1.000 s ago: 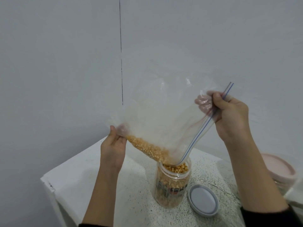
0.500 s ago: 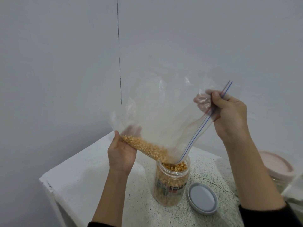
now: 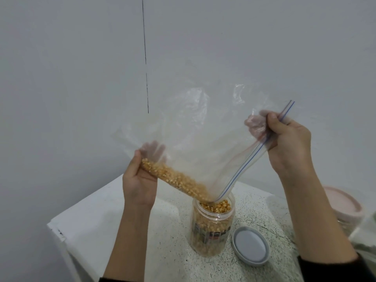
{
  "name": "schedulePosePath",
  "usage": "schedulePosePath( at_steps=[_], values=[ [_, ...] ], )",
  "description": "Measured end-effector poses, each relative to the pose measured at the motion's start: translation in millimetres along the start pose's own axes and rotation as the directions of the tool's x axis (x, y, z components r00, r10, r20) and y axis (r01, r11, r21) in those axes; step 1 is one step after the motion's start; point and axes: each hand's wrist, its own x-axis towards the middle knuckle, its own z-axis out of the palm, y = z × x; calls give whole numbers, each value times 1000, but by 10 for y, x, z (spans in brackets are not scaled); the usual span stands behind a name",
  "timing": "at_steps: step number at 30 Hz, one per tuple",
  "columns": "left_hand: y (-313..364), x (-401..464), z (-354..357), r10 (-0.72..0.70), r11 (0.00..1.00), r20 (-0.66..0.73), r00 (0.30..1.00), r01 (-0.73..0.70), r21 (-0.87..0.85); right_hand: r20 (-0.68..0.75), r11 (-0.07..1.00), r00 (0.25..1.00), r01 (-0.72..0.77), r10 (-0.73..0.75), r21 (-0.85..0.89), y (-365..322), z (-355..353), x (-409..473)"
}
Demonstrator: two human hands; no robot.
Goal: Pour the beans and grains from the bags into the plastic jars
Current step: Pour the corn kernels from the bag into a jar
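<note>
1. While held tilted over the open plastic jar (image 3: 211,224), the clear zip bag (image 3: 195,143) funnels yellow corn kernels (image 3: 173,178) into its nearly full mouth.
2. Left hand (image 3: 140,180) fingers curl round the bag's lower corner; right hand (image 3: 289,143) pinches the zip edge.
3. Since earlier, the left hand has risen.

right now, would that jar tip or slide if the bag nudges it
Probably steady: the plastic jar looks filled with kernels nearly to its rim, so likely heavy for its size. It stands upright on the speckled table, unheld, so a hard sideways tug might slide it.
</note>
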Motion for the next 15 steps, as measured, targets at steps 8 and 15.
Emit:
schedulePosePath(
  at_steps=[8, 15],
  values=[
    [75, 34, 58, 79, 996, -34, 996, -80, -24, -40, 1000, 999, 13, -13, 0, 7, -10, 19],
    [126, 63, 139, 151, 988, -89, 984, -148, 42, -63, 1000, 998, 9, -9, -6, 17, -26, 18]
  ],
)
